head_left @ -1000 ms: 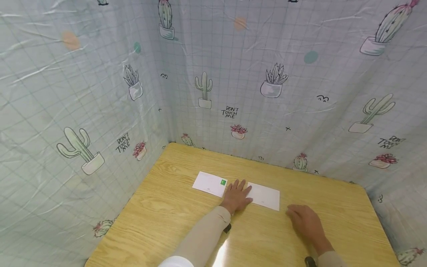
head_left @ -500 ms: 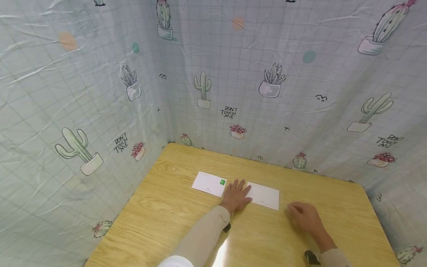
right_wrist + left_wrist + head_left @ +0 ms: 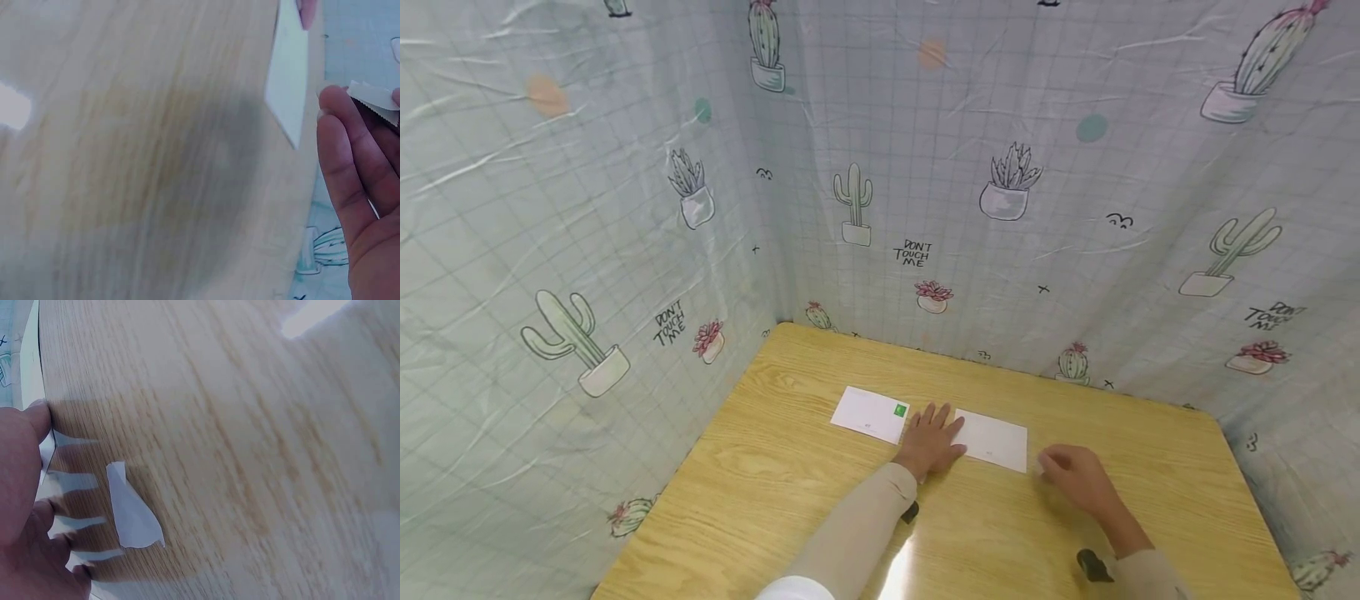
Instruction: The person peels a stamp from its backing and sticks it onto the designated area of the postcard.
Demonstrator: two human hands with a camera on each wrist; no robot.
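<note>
My left hand [image 3: 928,442] lies flat with fingers spread between two white envelopes, its thumb side on the left edge of the right-hand envelope [image 3: 994,442]. The left-hand envelope [image 3: 867,414] bears a green stamp [image 3: 900,410] at its upper right corner. Just right of the plain envelope, my right hand [image 3: 1078,479] is raised over the table with fingers curled. In the right wrist view it pinches a small white stamp [image 3: 375,97] with a serrated edge, partly hidden by the fingers. A torn white paper scrap [image 3: 134,515] lies near my left hand in its wrist view.
The wooden table [image 3: 760,467] is bounded at the back and left by a hanging cactus-print sheet [image 3: 880,200]. A bright glare patch [image 3: 895,571] shows near the table's front.
My right hand has shifted slightly up and towards the right-hand envelope, and a whitish bit now shows at its fingertips. The left hand and both envelopes have stayed put.
</note>
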